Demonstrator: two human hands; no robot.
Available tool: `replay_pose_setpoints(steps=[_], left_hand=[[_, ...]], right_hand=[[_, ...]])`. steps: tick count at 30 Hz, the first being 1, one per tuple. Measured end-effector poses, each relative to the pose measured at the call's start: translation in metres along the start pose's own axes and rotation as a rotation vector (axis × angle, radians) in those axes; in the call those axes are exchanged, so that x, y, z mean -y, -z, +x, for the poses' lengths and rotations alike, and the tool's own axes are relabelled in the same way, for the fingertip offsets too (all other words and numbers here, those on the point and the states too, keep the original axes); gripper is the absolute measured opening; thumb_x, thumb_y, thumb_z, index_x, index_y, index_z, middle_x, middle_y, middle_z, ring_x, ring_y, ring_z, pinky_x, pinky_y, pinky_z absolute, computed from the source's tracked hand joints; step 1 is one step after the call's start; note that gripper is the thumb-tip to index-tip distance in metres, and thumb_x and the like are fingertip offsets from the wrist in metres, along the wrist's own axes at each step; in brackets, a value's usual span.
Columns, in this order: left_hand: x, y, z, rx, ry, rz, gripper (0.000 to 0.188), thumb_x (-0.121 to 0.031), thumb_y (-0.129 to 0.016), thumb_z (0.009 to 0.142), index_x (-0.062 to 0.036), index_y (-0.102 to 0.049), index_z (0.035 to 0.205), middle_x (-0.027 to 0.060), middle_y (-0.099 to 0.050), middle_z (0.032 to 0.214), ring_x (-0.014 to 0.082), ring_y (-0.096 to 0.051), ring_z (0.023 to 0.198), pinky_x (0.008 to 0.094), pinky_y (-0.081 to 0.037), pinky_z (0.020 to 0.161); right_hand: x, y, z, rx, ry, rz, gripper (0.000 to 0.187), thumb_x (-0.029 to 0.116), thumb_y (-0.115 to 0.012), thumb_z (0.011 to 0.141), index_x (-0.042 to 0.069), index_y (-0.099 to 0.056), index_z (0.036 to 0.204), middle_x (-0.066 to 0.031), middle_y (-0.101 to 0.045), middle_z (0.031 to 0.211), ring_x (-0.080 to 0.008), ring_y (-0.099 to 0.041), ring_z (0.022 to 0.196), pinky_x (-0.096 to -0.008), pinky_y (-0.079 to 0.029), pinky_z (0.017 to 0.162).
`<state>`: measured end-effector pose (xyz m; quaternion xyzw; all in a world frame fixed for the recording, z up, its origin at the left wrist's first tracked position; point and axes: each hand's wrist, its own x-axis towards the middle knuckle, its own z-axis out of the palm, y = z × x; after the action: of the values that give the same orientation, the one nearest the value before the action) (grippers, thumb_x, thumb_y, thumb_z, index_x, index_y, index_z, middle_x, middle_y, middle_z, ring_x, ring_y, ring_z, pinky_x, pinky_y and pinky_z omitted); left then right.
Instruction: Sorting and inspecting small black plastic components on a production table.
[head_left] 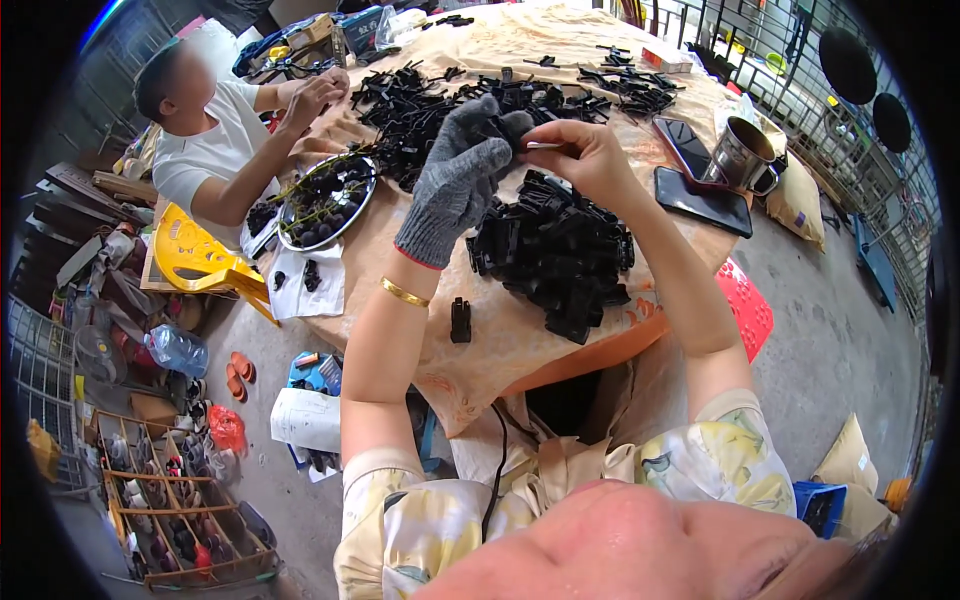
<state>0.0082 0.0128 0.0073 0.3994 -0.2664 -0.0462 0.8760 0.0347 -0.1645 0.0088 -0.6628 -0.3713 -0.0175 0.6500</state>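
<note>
Left hand, in a grey knit glove, is curled around a small black piece mostly hidden by its fingers, raised over the cloth-covered table, presumably to steady it. Right hand is bare, thumb and forefinger pinched together at the piece's right side, likely for finer feel; cannot tell what sits in the pinch. Near heap of black parts lies below the hands, probably for short reach; farther pile beyond. Pose: forearms reach forward and converge; left fingers bend rightward, right fingertips point left.
</note>
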Motion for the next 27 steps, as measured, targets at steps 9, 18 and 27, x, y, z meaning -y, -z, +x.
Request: replay_pose_setpoints(steps=[9,18,27], left_hand=[[0.016,-0.008,-0.004,-0.124,-0.285,0.633,0.036,0.008,-0.060,0.075,-0.0048,-0.048,0.106,0.0064,-0.059,0.094,0.0129,-0.058,0.084,0.0258,-0.050,0.077],[0.015,-0.008,-0.005,-0.140,-0.281,0.874,0.034,0.006,-0.063,0.074,-0.0035,-0.052,0.105,0.0029,-0.058,0.095,0.0096,-0.056,0.084,0.0227,-0.049,0.074],[0.003,-0.020,-0.009,-0.081,-0.205,0.862,0.036,0.008,-0.059,0.077,-0.0016,-0.051,0.111,0.0054,-0.059,0.099,0.0119,-0.057,0.088,0.0239,-0.049,0.076]], right_hand=[[0.010,0.000,-0.001,-0.085,-0.256,0.142,0.021,0.015,-0.050,0.088,0.000,-0.059,0.099,-0.0007,-0.055,0.068,-0.0028,-0.040,0.048,-0.0165,-0.033,0.043],[0.008,0.000,-0.001,0.041,-0.104,-0.096,0.017,0.013,-0.052,0.088,0.001,-0.062,0.096,0.0014,-0.055,0.063,-0.0013,-0.042,0.050,-0.0167,-0.032,0.044],[0.008,0.012,-0.004,0.132,-0.055,-0.012,0.016,0.007,-0.055,0.084,-0.001,-0.063,0.095,-0.0016,-0.061,0.071,-0.0058,-0.055,0.063,-0.0193,-0.044,0.059]])
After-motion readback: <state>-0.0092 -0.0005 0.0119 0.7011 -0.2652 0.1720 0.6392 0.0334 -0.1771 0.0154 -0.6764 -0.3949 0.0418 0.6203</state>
